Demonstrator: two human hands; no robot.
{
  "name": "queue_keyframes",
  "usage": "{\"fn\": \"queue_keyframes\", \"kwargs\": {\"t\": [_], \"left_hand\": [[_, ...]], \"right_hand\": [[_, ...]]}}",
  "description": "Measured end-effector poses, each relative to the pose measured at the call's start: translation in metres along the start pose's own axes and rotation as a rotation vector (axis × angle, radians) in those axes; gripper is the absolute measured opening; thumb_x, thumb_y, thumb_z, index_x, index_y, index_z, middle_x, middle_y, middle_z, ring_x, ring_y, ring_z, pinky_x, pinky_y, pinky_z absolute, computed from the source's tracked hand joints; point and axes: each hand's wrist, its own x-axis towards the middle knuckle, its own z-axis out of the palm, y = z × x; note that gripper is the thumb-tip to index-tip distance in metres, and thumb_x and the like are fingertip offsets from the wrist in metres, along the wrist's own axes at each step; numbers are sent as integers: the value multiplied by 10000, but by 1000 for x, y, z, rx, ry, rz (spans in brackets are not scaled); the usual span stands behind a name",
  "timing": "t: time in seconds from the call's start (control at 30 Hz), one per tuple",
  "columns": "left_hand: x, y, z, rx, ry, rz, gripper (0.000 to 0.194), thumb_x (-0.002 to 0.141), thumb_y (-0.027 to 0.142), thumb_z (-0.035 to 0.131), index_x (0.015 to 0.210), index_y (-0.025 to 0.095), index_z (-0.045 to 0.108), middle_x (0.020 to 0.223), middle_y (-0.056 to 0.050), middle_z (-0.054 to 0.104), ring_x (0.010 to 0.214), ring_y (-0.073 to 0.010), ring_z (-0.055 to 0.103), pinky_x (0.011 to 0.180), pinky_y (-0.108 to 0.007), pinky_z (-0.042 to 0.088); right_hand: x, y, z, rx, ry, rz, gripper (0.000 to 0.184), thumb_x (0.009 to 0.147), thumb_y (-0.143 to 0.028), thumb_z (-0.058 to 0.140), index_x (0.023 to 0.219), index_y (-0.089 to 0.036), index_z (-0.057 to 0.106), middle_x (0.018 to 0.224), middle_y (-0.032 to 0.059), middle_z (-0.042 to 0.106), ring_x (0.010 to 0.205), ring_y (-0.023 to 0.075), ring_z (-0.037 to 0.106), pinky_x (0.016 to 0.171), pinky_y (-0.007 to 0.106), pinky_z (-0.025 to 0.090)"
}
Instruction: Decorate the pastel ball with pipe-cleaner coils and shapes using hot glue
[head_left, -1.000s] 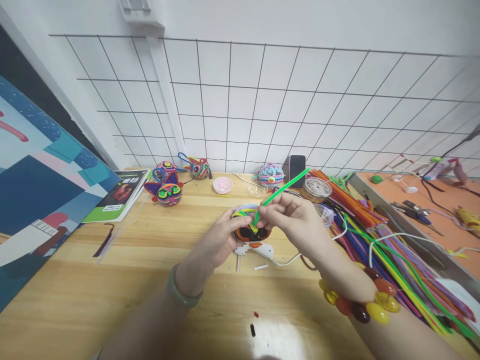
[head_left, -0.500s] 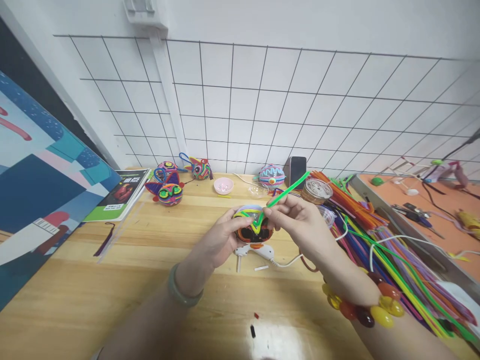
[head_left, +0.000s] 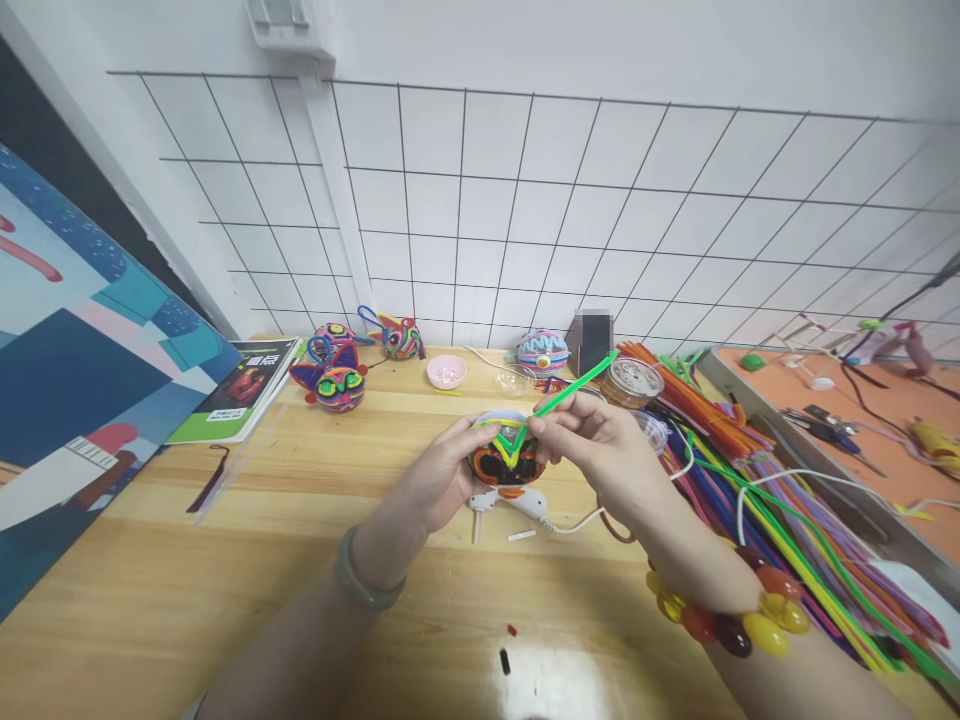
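Observation:
My left hand [head_left: 450, 465] is closed round the left side of a rounded craft ball [head_left: 501, 468], which is covered in black, orange, yellow and green strips. Its top part looks clear. Between the thumb and fingers of my right hand [head_left: 581, 435] is a bright green pipe cleaner [head_left: 577, 387], its free end pointing up to the right. The lower part of the green strip bends into a V on the ball's front. Just below the ball, a white glue gun [head_left: 517, 502] with an orange trigger lies on the table.
Finished decorated balls [head_left: 340, 388] stand at the back left, near a book [head_left: 240, 390]. A pink bowl [head_left: 447, 372], a striped ball [head_left: 543, 351] and a phone [head_left: 595, 345] are at the back. Bundled pipe cleaners [head_left: 795, 540] and a white cord lie right, beside an orange tray [head_left: 780, 385].
The free end of the green pipe cleaner has dipped slightly. My left thumb has shifted up a little, showing more of the green V. Both hands stay in nearly the same place.

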Motion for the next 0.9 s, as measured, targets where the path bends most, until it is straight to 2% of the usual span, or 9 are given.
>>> {"fn": "queue_keyframes", "kwargs": {"t": [0.4,0.53,0.67,0.8,0.87,0.9], "left_hand": [[0,1,-1,19,1,6,264,796,225,615,1051,156,619,983,-103,676,869,-213,638,717,-322,520],[1,0,-2,7,1,-15,259,791,220,608,1044,162,621,1029,-111,672,887,-225,638,676,-306,522],[2,1,-3,-8,25,-25,222,796,209,600,1011,165,636,991,-94,682,856,-217,645,652,-312,536],[2,7,-7,-32,33,29,198,798,217,599,981,160,651,997,-90,689,902,-235,648,728,-368,551],[1,14,-10,-41,64,68,193,798,220,596,974,159,649,1009,-96,691,932,-243,646,758,-381,547],[1,17,-12,-46,89,91,188,799,220,593,969,159,646,1013,-96,690,940,-244,645,763,-386,545]], "right_hand": [[5,7,-2,65,-4,16,243,708,-319,758,718,-175,562,531,-51,636,460,72,565,480,185,437],[8,9,-2,48,8,-1,240,696,-323,762,703,-171,577,517,-59,594,454,67,517,472,189,417],[7,11,-6,9,26,-13,238,719,-367,733,756,-172,601,534,-61,542,464,73,463,458,201,380],[-3,25,-23,-135,63,-26,233,807,-415,636,823,-187,588,544,-59,504,470,90,455,461,216,374],[-11,40,-34,-332,18,-48,217,844,-407,591,824,-191,582,627,-22,567,529,111,521,498,231,426],[-16,50,-39,-467,-45,-82,207,860,-392,566,815,-190,584,687,8,611,572,130,563,525,248,456]]}}
